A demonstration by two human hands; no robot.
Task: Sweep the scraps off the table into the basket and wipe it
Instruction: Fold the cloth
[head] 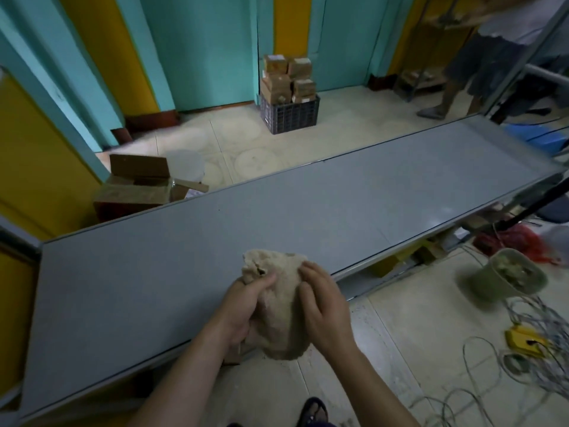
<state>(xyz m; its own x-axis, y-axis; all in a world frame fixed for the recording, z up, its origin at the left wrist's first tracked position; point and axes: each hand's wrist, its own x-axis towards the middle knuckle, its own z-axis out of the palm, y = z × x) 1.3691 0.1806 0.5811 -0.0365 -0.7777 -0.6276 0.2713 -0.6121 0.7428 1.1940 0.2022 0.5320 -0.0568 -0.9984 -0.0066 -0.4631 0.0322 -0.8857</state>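
Both hands bunch a tan rag (281,303) over the grey table (154,272): left hand (243,306) fingers curled gripping it, right hand (326,309) fingers bent, clasping it. No legible writing.

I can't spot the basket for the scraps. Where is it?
In the head view, the basket stands on the floor at the right, just past the table's near edge, beside loose wires.
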